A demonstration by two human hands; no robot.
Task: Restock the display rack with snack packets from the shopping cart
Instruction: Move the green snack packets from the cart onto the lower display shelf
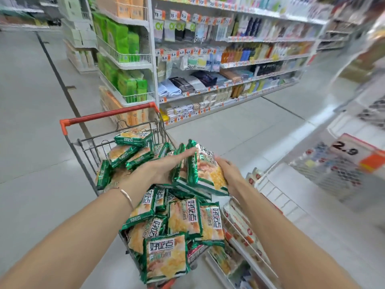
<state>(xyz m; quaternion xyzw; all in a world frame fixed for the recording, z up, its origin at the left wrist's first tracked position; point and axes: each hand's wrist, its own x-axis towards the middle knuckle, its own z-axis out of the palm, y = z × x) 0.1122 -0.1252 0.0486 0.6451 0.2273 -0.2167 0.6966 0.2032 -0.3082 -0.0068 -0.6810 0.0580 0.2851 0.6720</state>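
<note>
Snack packets (205, 172), about four, between two hands (166, 166) (228, 171)

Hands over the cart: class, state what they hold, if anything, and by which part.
A stack of snack packets, clamped between both hands: left hand flat on its left side, right hand gripping its right edge.

Display rack (325, 176) blurred and cut by right edge, right hand (228, 171) partly hidden behind snack packets (201, 170), shopping cart (89, 140) basket buried under packets
</note>
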